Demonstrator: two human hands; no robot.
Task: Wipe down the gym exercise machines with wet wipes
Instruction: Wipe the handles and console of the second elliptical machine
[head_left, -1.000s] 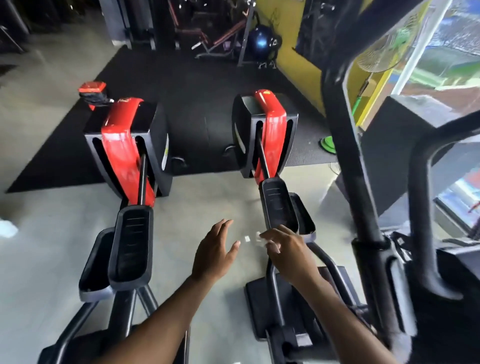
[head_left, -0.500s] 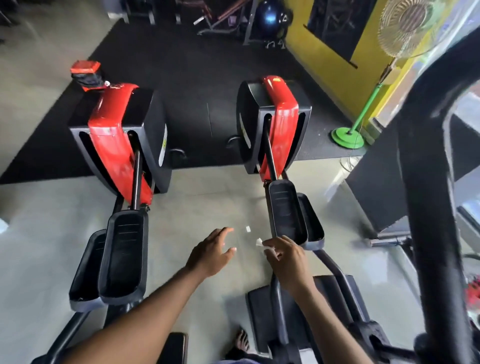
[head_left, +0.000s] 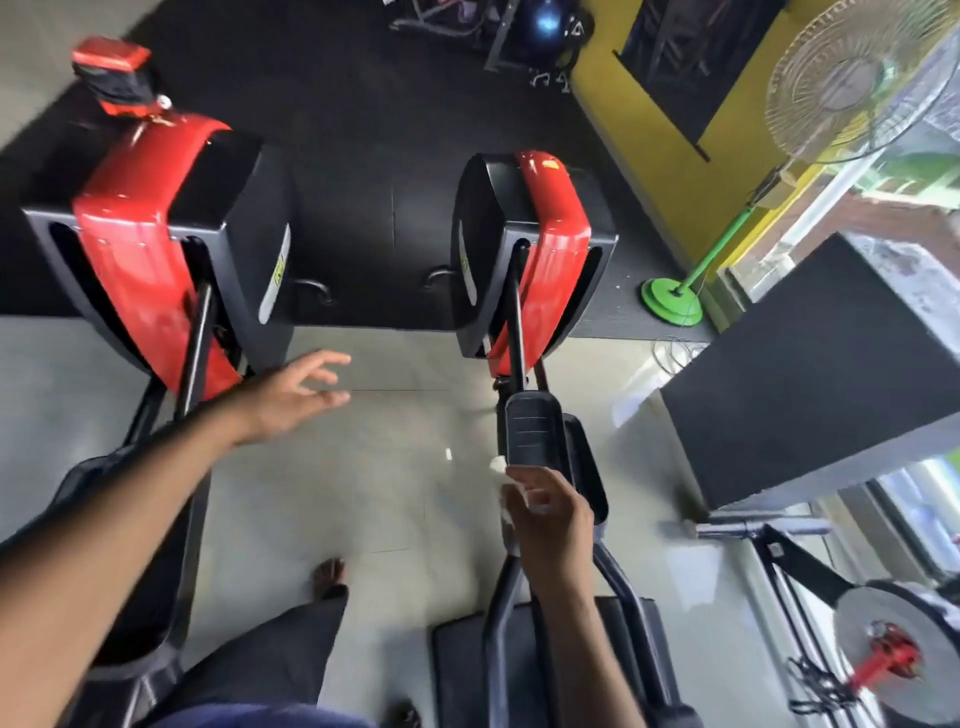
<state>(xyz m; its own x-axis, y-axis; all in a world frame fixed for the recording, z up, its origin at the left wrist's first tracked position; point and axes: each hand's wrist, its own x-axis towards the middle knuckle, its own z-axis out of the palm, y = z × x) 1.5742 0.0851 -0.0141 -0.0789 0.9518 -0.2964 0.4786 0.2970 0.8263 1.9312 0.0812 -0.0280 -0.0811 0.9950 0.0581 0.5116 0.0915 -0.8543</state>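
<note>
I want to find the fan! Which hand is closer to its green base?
Right. The right hand is below and left of the green base; the left hand is farther left, past the right machine.

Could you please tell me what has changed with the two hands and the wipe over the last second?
The left hand has swung out to the left, away from the right hand, fingers spread and empty, now near the left machine. The right hand has stayed by the near end of the pedal, still pinching the white wipe. Both machines stand as before.
</note>
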